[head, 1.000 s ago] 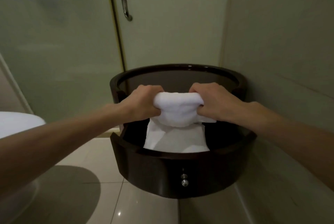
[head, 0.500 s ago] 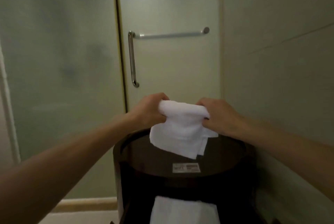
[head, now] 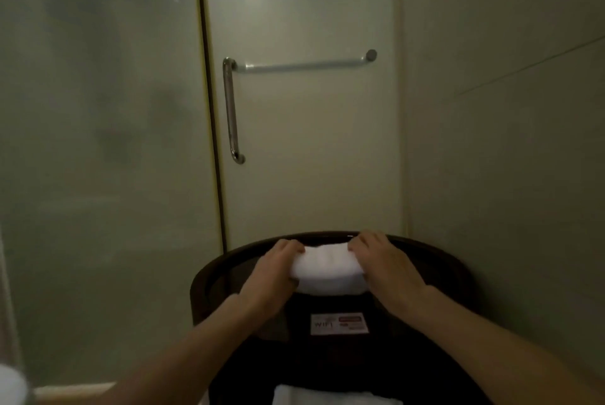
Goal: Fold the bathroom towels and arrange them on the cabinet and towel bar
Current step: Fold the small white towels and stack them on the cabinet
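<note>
A small folded white towel (head: 327,269) lies on the dark top of the round cabinet (head: 435,260), near its far edge. My left hand (head: 273,273) grips the towel's left end and my right hand (head: 384,265) grips its right end, fingers curled over the far side. A horizontal metal towel bar (head: 304,65) is fixed to the frosted glass door above, bare. Another white towel (head: 327,398) shows in the open drawer at the bottom edge.
A vertical metal door handle (head: 231,110) hangs left of the towel bar. A WiFi sticker (head: 339,323) lies on the cabinet top in front of the towel. The tiled wall (head: 507,143) stands close on the right. Something white (head: 11,385) shows at the lower left.
Both hands lifted the towel out of the open drawer, raised it above the cabinet, then lowered it flat onto the cabinet top. The view tilted up to the door.
</note>
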`<state>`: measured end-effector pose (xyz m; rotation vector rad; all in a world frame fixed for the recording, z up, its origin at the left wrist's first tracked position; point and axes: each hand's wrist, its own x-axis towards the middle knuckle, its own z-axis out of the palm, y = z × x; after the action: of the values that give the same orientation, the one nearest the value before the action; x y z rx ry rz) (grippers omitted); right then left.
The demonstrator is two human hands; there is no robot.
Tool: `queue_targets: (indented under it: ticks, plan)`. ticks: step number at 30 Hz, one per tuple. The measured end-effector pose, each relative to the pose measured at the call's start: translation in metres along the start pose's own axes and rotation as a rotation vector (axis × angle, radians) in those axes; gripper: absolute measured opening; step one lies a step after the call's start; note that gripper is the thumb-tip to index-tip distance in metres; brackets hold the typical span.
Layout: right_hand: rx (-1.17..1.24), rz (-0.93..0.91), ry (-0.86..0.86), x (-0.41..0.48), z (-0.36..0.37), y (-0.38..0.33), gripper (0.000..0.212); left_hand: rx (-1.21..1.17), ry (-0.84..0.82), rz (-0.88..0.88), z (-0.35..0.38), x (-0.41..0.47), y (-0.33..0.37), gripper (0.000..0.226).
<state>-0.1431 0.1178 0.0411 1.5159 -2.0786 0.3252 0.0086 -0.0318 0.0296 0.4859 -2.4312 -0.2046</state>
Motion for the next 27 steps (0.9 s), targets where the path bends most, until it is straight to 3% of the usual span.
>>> queue_targets:
  ticks: [6,9,11,14,17,21,27]
  plan:
    - [0.066,-0.094,-0.089,-0.028,0.024,0.000,0.059,0.139,-0.287,0.020,0.003,-0.037,-0.007,0.072]
    - [0.164,-0.119,-0.151,-0.042,0.022,0.003,0.071,0.296,-0.316,0.038,-0.004,-0.043,-0.004,0.077]
    - [0.305,-0.007,-0.167,-0.045,0.020,0.004,0.075,0.134,-0.227,-0.090,-0.006,-0.037,0.000,0.071]
    - [0.576,0.409,-0.157,-0.035,0.020,0.008,0.068,-0.232,-0.110,-0.441,0.003,-0.020,0.006,0.033]
    - [0.835,0.702,-0.307,-0.017,0.022,0.009,0.068,-0.402,-0.128,-0.692,0.013,-0.005,0.007,0.031]
    - [0.992,0.811,-0.265,-0.007,0.028,0.006,0.063,-0.482,-0.090,-0.805,0.019,0.005,0.006,0.042]
    - [1.094,0.784,0.000,-0.004,0.026,0.003,0.062,-0.651,0.071,-0.714,0.007,0.011,0.016,0.020]
